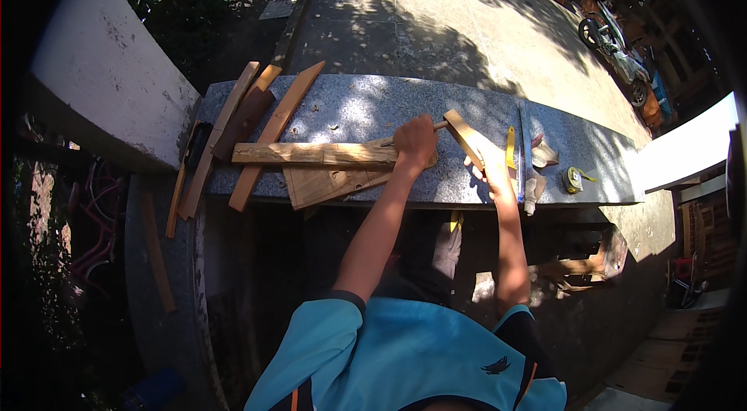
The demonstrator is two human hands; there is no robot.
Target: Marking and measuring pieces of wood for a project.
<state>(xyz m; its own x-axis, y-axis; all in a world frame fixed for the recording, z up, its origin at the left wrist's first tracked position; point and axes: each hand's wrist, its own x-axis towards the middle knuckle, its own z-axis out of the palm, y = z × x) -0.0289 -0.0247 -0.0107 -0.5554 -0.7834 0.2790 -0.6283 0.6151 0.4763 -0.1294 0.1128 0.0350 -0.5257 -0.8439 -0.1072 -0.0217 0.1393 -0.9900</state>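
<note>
My left hand [415, 142] is closed around a thin rod-like tool, pressed against the right end of a wooden plank [311, 153] lying flat on the grey granite slab [366, 108]. My right hand [492, 170] grips a wooden mallet [465, 136], its head raised just to the right of the left hand. A flat, roughly triangular piece of wood [319, 185] lies under the plank and sticks out over the slab's near edge.
Several long wood strips [268, 131] lean across the slab's left end. To the right lie a yellow-handled tool [510, 148], a rag [542, 153] and a tape measure [574, 178]. A white curved wall [101, 69] stands left; a motorbike [615, 45] is parked far right.
</note>
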